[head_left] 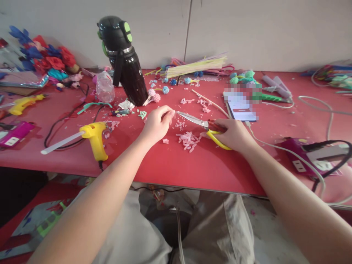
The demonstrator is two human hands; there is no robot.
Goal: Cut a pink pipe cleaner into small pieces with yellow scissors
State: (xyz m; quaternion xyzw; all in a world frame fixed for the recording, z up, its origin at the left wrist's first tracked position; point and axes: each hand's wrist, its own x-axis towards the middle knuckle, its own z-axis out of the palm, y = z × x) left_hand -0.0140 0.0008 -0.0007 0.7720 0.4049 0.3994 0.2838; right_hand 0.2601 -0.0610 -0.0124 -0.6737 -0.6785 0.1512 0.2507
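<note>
My right hand (pixel 232 134) grips a pair of scissors (pixel 195 120) with yellow and red handles; the blades point left and look nearly closed. At the blade tips, my left hand (pixel 158 123) is closed in a pinch. Whatever lies between its thumb and fingers is too small or hidden to name. Below the blades lies a pile of short pink cut pieces (pixel 188 140) on the red tabletop (pixel 170 167). More pink bits (pixel 205 106) are scattered behind the scissors, beside a thin pale stem (pixel 211 102).
A black bottle (pixel 129 69) stands behind my left hand. To the left lies a yellow glue gun (pixel 95 137) with a glue stick in it. A phone (pixel 242 108) with a cable sits behind my right hand. Purple power strips (pixel 299 156) and pipe-cleaner bundles (pixel 195 68) are also there.
</note>
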